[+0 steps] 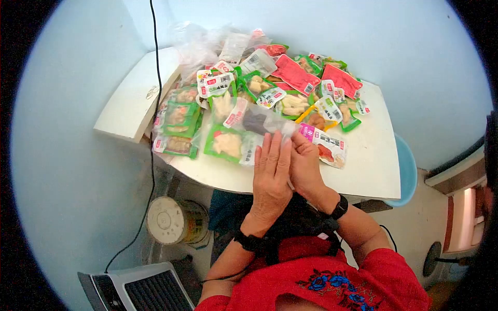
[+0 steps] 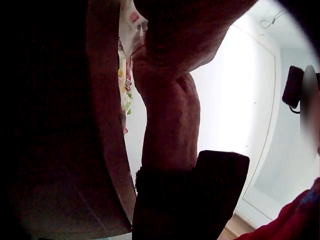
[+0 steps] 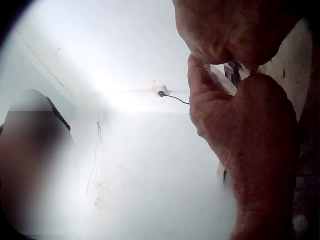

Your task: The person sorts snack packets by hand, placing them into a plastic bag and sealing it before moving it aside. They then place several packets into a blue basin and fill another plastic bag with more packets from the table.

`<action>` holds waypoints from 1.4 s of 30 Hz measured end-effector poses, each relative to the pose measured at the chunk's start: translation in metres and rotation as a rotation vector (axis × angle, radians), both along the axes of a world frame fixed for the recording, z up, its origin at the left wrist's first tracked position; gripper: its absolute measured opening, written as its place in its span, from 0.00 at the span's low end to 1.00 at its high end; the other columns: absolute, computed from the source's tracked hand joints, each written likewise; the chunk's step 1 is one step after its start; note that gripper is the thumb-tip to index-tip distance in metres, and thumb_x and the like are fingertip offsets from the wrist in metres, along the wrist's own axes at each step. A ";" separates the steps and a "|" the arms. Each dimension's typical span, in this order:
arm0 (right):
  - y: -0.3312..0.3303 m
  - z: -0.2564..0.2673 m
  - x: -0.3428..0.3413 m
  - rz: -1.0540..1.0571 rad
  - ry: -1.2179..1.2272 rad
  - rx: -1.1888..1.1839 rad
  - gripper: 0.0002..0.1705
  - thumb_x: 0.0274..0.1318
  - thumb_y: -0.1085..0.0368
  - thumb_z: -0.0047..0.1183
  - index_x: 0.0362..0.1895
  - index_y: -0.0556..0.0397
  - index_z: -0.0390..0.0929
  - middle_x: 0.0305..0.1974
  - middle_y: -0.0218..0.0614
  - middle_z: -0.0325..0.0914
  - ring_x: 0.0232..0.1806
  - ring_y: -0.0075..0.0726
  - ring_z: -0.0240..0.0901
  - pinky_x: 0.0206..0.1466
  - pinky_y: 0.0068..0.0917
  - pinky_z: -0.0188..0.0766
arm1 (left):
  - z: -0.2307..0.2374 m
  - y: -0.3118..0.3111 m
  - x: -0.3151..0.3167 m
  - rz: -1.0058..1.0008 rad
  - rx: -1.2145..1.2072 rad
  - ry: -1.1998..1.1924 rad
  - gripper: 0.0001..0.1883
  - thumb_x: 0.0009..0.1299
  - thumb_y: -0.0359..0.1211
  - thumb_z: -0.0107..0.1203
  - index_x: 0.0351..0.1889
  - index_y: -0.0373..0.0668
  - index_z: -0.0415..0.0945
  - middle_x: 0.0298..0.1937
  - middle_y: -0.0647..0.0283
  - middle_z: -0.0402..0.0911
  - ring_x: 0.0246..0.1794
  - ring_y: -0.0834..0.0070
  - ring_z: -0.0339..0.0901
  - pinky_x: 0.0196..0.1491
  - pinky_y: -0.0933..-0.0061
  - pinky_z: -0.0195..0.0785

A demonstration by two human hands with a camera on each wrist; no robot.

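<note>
A clear plastic packet with dark contents and a red-and-white label lies in front of both hands, over the near packets. My left hand rests its nearly straight fingers on the packet's near side, back of the hand up. Close beside it, my right hand has curled fingers and pinches the packet's right end. In the right wrist view the right hand is against the left, with a bit of pale wrapping between them. The left wrist view has the left hand in dark outline, its fingertips hidden.
Several sealed food packets are heaped on the white table, with red pouches and crumpled clear bags behind. Right of the hands lies a white-and-magenta packet. A lidded bucket and a blue basin stand below the table.
</note>
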State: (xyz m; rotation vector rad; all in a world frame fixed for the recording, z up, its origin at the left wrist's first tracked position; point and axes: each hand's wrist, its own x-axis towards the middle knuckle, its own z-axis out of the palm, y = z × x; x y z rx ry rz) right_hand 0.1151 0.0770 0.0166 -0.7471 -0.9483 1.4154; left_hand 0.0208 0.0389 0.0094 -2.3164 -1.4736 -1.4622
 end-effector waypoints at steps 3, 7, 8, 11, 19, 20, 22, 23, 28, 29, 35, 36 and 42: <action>0.005 -0.011 -0.001 -0.146 -0.210 0.169 0.11 0.65 0.72 0.48 0.49 0.60 0.77 0.43 0.35 0.82 0.44 0.26 0.76 0.48 0.25 0.72 | 0.000 -0.001 -0.001 -0.002 0.003 0.001 0.27 0.67 0.25 0.48 0.67 0.35 0.64 0.72 0.45 0.61 0.74 0.48 0.55 0.72 0.46 0.46; 0.002 -0.006 0.004 -0.316 -0.562 0.337 0.10 0.65 0.72 0.47 0.46 0.59 0.78 0.40 0.35 0.82 0.40 0.28 0.76 0.45 0.28 0.72 | 0.000 -0.002 -0.003 0.001 -0.005 0.026 0.28 0.66 0.24 0.47 0.67 0.34 0.64 0.72 0.45 0.61 0.74 0.47 0.56 0.73 0.45 0.45; 0.001 -0.006 0.003 -0.359 -0.593 0.368 0.09 0.65 0.71 0.47 0.46 0.59 0.78 0.39 0.35 0.82 0.40 0.28 0.76 0.44 0.29 0.72 | -0.001 -0.002 -0.003 -0.002 -0.003 0.020 0.28 0.66 0.24 0.47 0.67 0.34 0.64 0.72 0.45 0.61 0.74 0.47 0.56 0.73 0.45 0.45; 0.004 -0.012 0.004 -0.353 -0.626 0.365 0.09 0.64 0.71 0.47 0.45 0.59 0.78 0.38 0.36 0.82 0.40 0.29 0.76 0.44 0.29 0.72 | -0.003 -0.001 -0.003 -0.016 0.005 0.003 0.28 0.66 0.23 0.46 0.67 0.35 0.64 0.72 0.45 0.61 0.74 0.47 0.56 0.73 0.44 0.44; 0.012 -0.009 0.002 -0.037 -0.010 -0.029 0.15 0.61 0.74 0.45 0.50 0.61 0.78 0.43 0.36 0.82 0.43 0.29 0.76 0.47 0.27 0.72 | -0.003 -0.001 -0.004 -0.045 0.008 -0.009 0.32 0.62 0.18 0.46 0.68 0.34 0.63 0.72 0.46 0.61 0.74 0.49 0.56 0.72 0.46 0.46; 0.011 -0.008 0.000 -0.037 0.030 -0.036 0.15 0.61 0.74 0.45 0.50 0.61 0.78 0.44 0.35 0.82 0.43 0.29 0.76 0.48 0.27 0.73 | -0.003 -0.001 -0.004 -0.047 0.002 -0.006 0.32 0.62 0.18 0.46 0.68 0.35 0.63 0.72 0.46 0.61 0.74 0.49 0.56 0.72 0.46 0.46; 0.012 -0.009 0.001 -0.045 -0.043 -0.016 0.15 0.61 0.73 0.45 0.50 0.62 0.78 0.44 0.36 0.82 0.43 0.29 0.76 0.48 0.28 0.73 | -0.003 -0.002 -0.003 -0.047 -0.009 -0.001 0.32 0.61 0.18 0.46 0.68 0.35 0.63 0.72 0.46 0.61 0.74 0.49 0.55 0.73 0.46 0.46; 0.014 -0.013 0.004 -0.057 -0.156 0.010 0.15 0.61 0.72 0.46 0.49 0.62 0.78 0.44 0.37 0.82 0.43 0.30 0.77 0.47 0.29 0.73 | -0.004 -0.001 -0.003 -0.045 -0.008 -0.002 0.31 0.63 0.19 0.45 0.67 0.35 0.64 0.72 0.46 0.61 0.74 0.49 0.56 0.73 0.46 0.46; 0.028 -0.030 0.014 -0.081 -0.642 0.140 0.12 0.60 0.68 0.50 0.43 0.61 0.80 0.38 0.43 0.83 0.38 0.35 0.79 0.41 0.33 0.73 | -0.002 -0.001 -0.002 -0.042 -0.010 -0.002 0.29 0.64 0.21 0.46 0.66 0.36 0.65 0.72 0.47 0.61 0.73 0.47 0.56 0.73 0.45 0.46; 0.031 -0.027 0.019 -0.061 -0.822 0.194 0.11 0.60 0.68 0.50 0.43 0.60 0.80 0.37 0.40 0.82 0.39 0.30 0.78 0.39 0.31 0.73 | -0.002 0.000 -0.002 -0.046 -0.007 0.002 0.29 0.64 0.20 0.45 0.67 0.36 0.64 0.72 0.46 0.61 0.73 0.47 0.56 0.73 0.45 0.46; 0.031 -0.037 0.018 -0.112 -1.020 0.442 0.09 0.58 0.65 0.55 0.36 0.59 0.79 0.32 0.37 0.80 0.34 0.26 0.74 0.34 0.31 0.70 | -0.001 -0.002 0.000 -0.067 -0.016 0.011 0.30 0.63 0.19 0.46 0.67 0.36 0.64 0.71 0.45 0.62 0.73 0.47 0.57 0.73 0.44 0.46; 0.028 -0.036 0.015 -0.170 -1.006 0.493 0.09 0.57 0.64 0.56 0.35 0.59 0.79 0.31 0.36 0.79 0.33 0.27 0.74 0.33 0.31 0.70 | -0.002 -0.001 0.001 -0.070 -0.010 0.011 0.30 0.63 0.19 0.46 0.67 0.36 0.64 0.71 0.44 0.63 0.73 0.46 0.57 0.72 0.45 0.47; 0.032 -0.021 0.005 -0.088 -0.690 0.664 0.14 0.52 0.59 0.56 0.26 0.58 0.78 0.26 0.49 0.76 0.30 0.55 0.73 0.29 0.46 0.64 | -0.003 -0.003 0.005 -0.097 0.014 -0.004 0.30 0.62 0.18 0.46 0.66 0.33 0.64 0.68 0.42 0.65 0.71 0.45 0.60 0.72 0.50 0.51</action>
